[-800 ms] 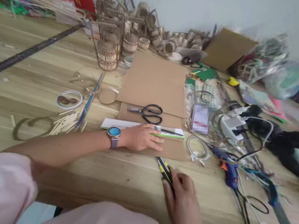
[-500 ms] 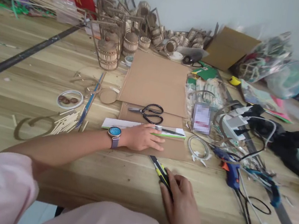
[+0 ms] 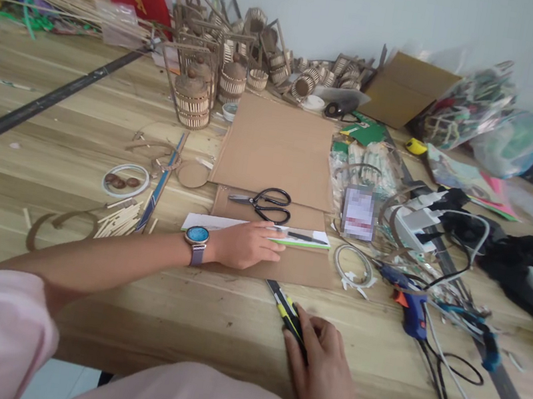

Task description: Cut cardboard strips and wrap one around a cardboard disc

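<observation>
My left hand (image 3: 250, 245), with a watch (image 3: 196, 236) on its wrist, lies with fingers stretched over a white strip with a green edge (image 3: 197, 221) and the brown cardboard (image 3: 306, 268) beneath it. A thin dark pen-like item (image 3: 308, 238) rests on the strip, right of the fingers. Lower right, my right hand (image 3: 326, 364) is closed round a black and yellow utility knife (image 3: 286, 310). Its blade end points up-left, just short of the cardboard's near edge. Black-handled scissors (image 3: 268, 204) lie on the cardboard beyond my left hand.
A larger cardboard sheet (image 3: 279, 151) lies further back. On the right are a phone (image 3: 359, 213), a white wire coil (image 3: 353, 266) and a blue glue gun (image 3: 407, 301) with cables. Small sticks (image 3: 119, 220) and a blue strip (image 3: 160, 186) lie left; small woven baskets (image 3: 194, 100) stand behind.
My left hand has slid slightly to the left along the white strip. The right hand keeps hold of the utility knife at nearly the same place.
</observation>
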